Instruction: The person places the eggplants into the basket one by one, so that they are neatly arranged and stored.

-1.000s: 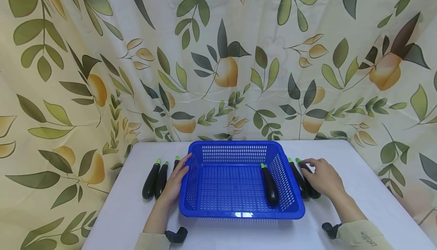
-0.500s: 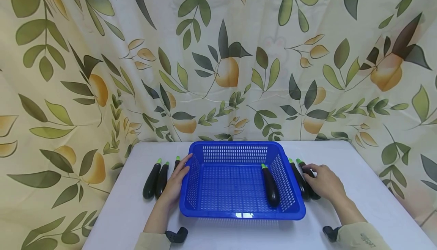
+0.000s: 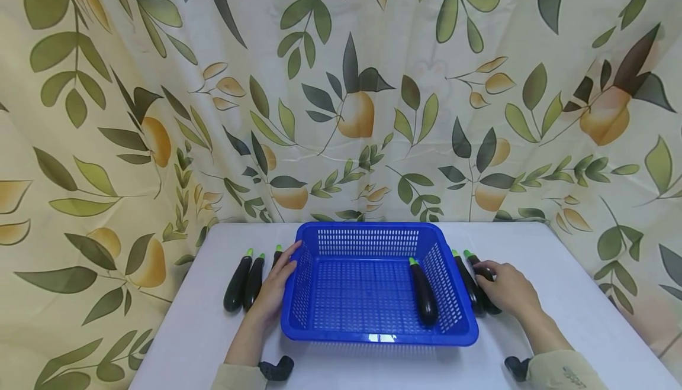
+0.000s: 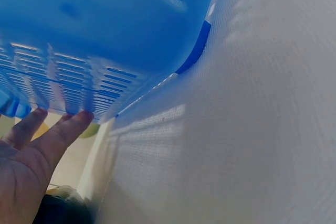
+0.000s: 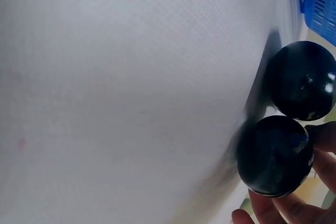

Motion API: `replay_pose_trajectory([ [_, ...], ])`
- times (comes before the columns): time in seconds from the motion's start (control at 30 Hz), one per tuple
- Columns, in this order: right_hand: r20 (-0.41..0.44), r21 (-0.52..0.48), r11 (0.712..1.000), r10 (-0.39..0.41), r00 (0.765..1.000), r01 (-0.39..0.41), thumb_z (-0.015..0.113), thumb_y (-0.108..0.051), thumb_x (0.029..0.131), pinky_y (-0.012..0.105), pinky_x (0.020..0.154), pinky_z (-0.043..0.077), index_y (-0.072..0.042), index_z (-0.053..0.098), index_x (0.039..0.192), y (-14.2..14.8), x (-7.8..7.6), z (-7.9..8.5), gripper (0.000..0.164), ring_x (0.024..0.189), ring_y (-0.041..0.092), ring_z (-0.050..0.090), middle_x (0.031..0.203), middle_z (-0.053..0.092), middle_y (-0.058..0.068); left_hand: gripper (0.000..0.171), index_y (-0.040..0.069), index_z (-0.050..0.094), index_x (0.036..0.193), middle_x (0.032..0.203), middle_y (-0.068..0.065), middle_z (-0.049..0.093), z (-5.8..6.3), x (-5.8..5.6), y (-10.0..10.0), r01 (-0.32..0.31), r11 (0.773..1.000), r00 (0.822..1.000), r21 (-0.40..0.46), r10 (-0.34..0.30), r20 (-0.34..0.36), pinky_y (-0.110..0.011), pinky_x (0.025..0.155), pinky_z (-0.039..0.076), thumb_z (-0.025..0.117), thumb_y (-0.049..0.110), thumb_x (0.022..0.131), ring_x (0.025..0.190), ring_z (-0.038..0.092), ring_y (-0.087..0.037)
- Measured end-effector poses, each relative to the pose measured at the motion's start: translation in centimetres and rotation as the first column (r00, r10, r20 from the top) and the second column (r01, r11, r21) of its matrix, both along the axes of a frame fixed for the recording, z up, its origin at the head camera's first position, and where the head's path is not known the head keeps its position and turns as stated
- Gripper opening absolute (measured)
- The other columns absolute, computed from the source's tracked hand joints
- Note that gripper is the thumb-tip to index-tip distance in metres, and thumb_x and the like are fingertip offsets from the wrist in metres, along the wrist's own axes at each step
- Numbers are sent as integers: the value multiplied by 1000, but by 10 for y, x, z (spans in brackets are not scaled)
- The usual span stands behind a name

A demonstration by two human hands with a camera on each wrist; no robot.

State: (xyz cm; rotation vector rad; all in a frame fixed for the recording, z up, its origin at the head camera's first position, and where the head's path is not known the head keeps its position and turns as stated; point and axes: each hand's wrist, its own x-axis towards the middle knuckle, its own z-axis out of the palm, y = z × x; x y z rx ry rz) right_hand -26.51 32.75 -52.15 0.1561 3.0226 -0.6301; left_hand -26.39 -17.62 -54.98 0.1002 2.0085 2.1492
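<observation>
In the head view, a blue plastic basket (image 3: 379, 338) stands mid-table with one dark eggplant (image 3: 424, 296) lying inside along its right side. My left hand (image 3: 273, 289) touches the basket's left wall from outside; its fingers (image 4: 65, 132) extend straight against the slotted side. Right of the basket, my right hand (image 3: 510, 289) holds the outer of two eggplants. The right wrist view shows the round end of this held eggplant (image 5: 275, 156), thumb on one side and fingers on the other. Its neighbour eggplant (image 5: 304, 80) lies close beside it, next to the basket.
Left of the basket lie an outer eggplant (image 3: 238, 283), a middle eggplant (image 3: 254, 282) and a third eggplant (image 3: 277, 254), partly hidden behind my left hand. A white cloth (image 3: 341, 372) covers the table. A leaf-and-fruit patterned curtain (image 3: 341, 94) hangs behind it.
My right hand's fingertips have slid slightly down along the outer right eggplant, from near its green stem toward its body, and settled around it. The left hand stays at the basket.
</observation>
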Motion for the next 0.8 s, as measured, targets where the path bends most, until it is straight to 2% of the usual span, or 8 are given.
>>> replay_pose_trajectory([
  [0.4, -18, -11, 1000, 12, 1000, -13, 61, -18, 99, 61, 79, 53, 0, 64, 133, 4, -1, -2, 38, 98, 46, 62, 120, 62, 39, 44, 48, 39, 155, 175, 5, 16, 0, 0, 0, 4, 1000, 1000, 6, -4, -3, -67, 127, 9, 38, 40, 112, 163, 8, -34],
  [0.63, -42, -3, 1000, 11, 999, -12, 61, -17, 98, 63, 81, 52, 0, 65, 132, 5, 0, -4, 38, 101, 48, 62, 122, 61, 39, 44, 48, 39, 155, 175, 4, 15, -1, 0, 0, 8, 1000, 1000, 4, -8, -5, -68, 127, 9, 38, 40, 112, 163, 8, -34],
  [0.8, -62, 14, 1000, 17, 998, -16, 61, -14, 97, 69, 87, 50, 0, 66, 131, 7, 1, -3, 36, 110, 56, 59, 126, 59, 41, 44, 48, 40, 155, 175, 4, 15, 0, 0, 0, 3, 1000, 1000, -1, -3, -3, -68, 127, 9, 37, 39, 112, 163, 7, -34],
])
